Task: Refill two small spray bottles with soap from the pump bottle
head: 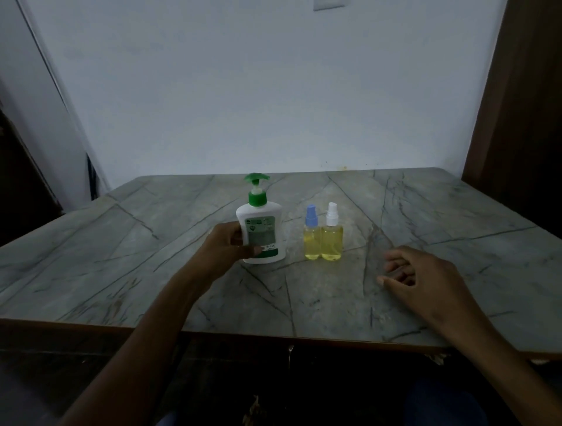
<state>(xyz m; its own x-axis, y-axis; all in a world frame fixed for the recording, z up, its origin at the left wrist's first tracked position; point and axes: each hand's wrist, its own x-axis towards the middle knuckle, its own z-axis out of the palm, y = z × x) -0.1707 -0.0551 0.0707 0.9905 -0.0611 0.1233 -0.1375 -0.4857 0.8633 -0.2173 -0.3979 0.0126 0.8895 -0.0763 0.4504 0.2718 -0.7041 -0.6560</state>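
The print on the label of the white pump bottle with the green pump head (262, 226) is too small and blurred to read. The left hand (226, 243) covers the bottle's lower left side, and its fingers behind the bottle are hidden. The right hand (422, 273) shows only its back; its palm and part of its fingers are hidden. The grey marbled table (121, 243) is cut off at the left and right edges. A pale plate on the far wall (329, 3) is cut off by the top edge.
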